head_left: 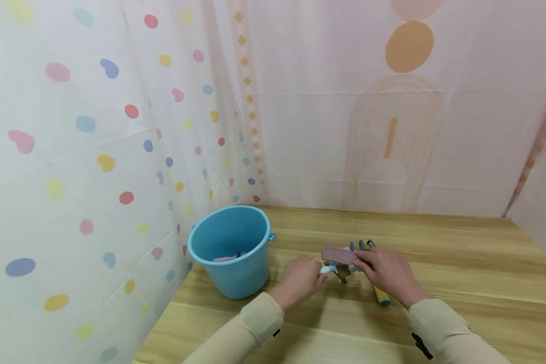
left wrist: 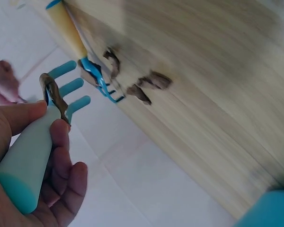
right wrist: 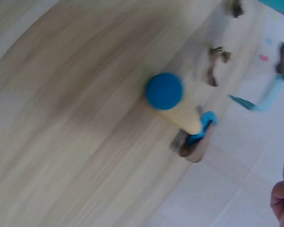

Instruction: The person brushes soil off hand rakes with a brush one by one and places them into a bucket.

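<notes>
My left hand grips the pale green handle of a small rake with teal tines; a brown, leaf-like scrap lies across its neck. In the head view my right hand pinches the end of a pink, flat, textured object, held just above that rake. A second rake with a yellow handle and blue tines rests on the table beneath my right hand, a brown piece at its neck. In the right wrist view only some fingers of my right hand show at the edge.
A blue bucket stands left of my hands, with a pink item inside. Several brown scraps lie on the wooden table near the yellow-handled rake. Patterned curtains hang behind and at the sides.
</notes>
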The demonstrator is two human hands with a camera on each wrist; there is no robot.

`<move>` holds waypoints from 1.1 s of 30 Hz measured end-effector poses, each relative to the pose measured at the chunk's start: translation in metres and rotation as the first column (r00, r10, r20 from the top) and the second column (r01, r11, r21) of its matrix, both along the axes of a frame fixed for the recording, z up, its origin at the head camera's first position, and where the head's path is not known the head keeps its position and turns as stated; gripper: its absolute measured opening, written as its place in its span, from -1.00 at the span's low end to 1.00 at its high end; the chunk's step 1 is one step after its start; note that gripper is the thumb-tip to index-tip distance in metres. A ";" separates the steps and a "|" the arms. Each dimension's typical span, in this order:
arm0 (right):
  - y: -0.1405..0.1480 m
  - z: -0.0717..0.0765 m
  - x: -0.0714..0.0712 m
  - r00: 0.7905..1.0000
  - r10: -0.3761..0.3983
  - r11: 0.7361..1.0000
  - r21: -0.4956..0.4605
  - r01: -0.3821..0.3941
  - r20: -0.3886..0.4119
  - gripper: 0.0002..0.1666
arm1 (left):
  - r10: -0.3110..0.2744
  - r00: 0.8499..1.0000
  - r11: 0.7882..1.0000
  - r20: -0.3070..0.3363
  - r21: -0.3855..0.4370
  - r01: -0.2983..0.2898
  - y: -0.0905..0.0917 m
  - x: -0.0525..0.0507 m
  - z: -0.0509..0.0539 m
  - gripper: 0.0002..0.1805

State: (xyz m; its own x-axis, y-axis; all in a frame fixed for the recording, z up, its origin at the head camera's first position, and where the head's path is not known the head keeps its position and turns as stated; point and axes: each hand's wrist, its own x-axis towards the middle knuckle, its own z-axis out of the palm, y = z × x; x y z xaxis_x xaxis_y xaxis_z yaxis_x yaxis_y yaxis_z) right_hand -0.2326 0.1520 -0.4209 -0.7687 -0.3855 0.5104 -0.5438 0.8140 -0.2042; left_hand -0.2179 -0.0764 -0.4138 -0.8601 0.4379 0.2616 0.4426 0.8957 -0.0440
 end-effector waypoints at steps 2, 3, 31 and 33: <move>0.000 0.000 0.000 1.000 0.000 1.000 0.015 0.000 0.009 -0.68 | -0.029 0.999 0.999 -0.019 -0.014 0.029 0.001 0.001 0.001 -0.58; -0.001 0.000 -0.001 1.000 -0.006 1.000 0.019 0.006 0.015 -0.69 | -0.043 0.999 0.999 -0.030 -0.024 0.042 0.001 0.002 0.001 -0.58; -0.018 0.001 -0.013 0.989 -0.137 0.991 0.012 0.137 0.053 -0.64 | -0.079 0.996 0.996 -0.040 -0.055 0.077 0.003 0.004 0.002 -0.61; -0.019 0.000 -0.013 0.988 -0.143 0.990 0.010 0.143 0.061 -0.64 | -0.073 0.997 0.996 -0.039 -0.057 0.071 0.004 0.004 0.000 -0.62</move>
State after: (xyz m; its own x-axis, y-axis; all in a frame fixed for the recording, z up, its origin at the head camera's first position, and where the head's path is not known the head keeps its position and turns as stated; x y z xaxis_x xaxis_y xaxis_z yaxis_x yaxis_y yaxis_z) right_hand -0.2461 0.1331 -0.4206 -0.8459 -0.2720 0.4587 -0.4084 0.8835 -0.2294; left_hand -0.2141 -0.0726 -0.4135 -0.8149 0.5132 0.2694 0.5028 0.8571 -0.1120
